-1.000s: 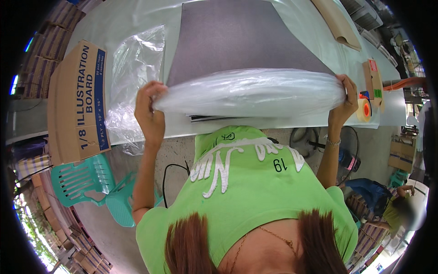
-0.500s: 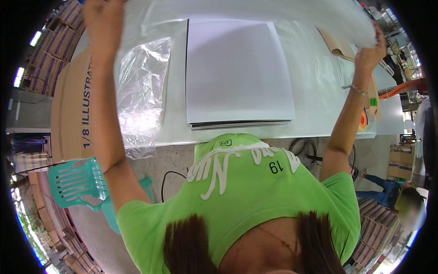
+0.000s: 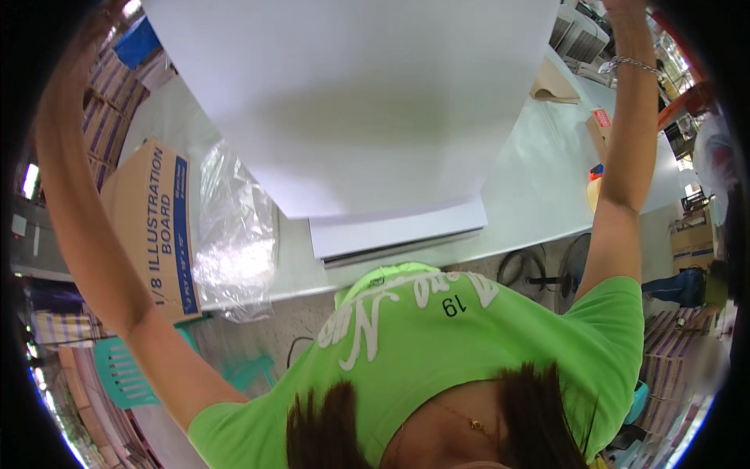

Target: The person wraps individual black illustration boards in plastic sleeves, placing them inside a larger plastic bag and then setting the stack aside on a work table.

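A large white sheet is raised over the table, its near edge overlapping a stack of white boards or sheets that shows some darker layers at its front. My arms are spread wide on either side of the sheet. At the upper left rim, my left hand is dim and smeared, so its fingers cannot be made out. Only the base of my right hand shows at the top edge, above a bracelet; its fingers are cut off. Whether either hand grips the sheet is not visible.
A clear plastic bag lies left of the stack, beside a flattened cardboard carton. Brown paper and a small box lie on the table's right. Below stand a green plastic chair and a fan.
Both hands have moved outward and up toward the rim. The white sheet, earlier a blurred strip along the top, now hangs large over the stack. The view has shifted.
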